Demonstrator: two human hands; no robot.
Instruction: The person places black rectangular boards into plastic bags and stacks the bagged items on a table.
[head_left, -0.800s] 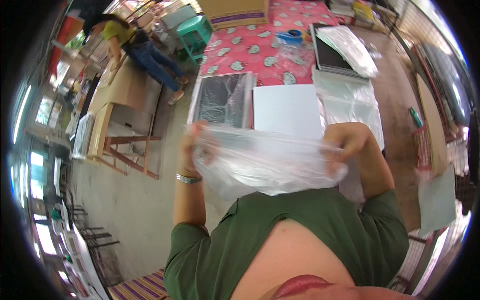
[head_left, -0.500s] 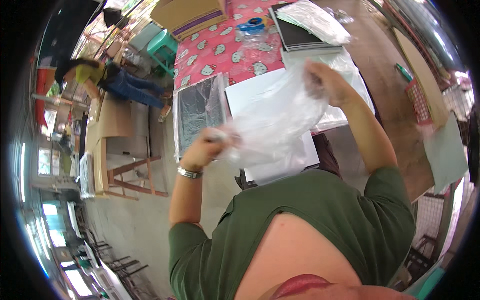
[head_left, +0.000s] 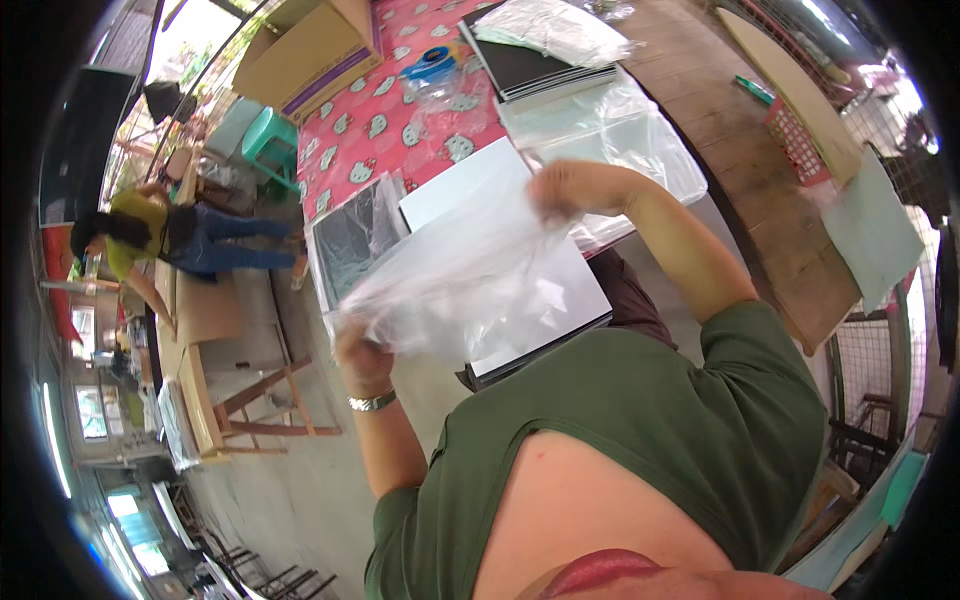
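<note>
A length of clear plastic film is stretched aslant between two bare hands over a white-faced sheet, which shows on either side of it near the wearer's green shirt. The left hand, with a metal watch at its wrist, has its grip closed on the film's lower-left end; the right hand grips the upper-right end, though blur hides how its fingertips sit. Whether the film touches the sheet cannot be told. Handling so thin a material well likely calls for a light pinch at both ends, even tension between them and slow movement, since a hard tug could tear it and slack could leave creases. Squaring its edges to the sheet and holding the knuckles clear of the white face would help avoid snags and smudges. On the pink-covered tabletop, a plastic-wrapped dark panel lies to the left, with more clear plastic to the right, below black boards, and a blue roll farther back
</note>
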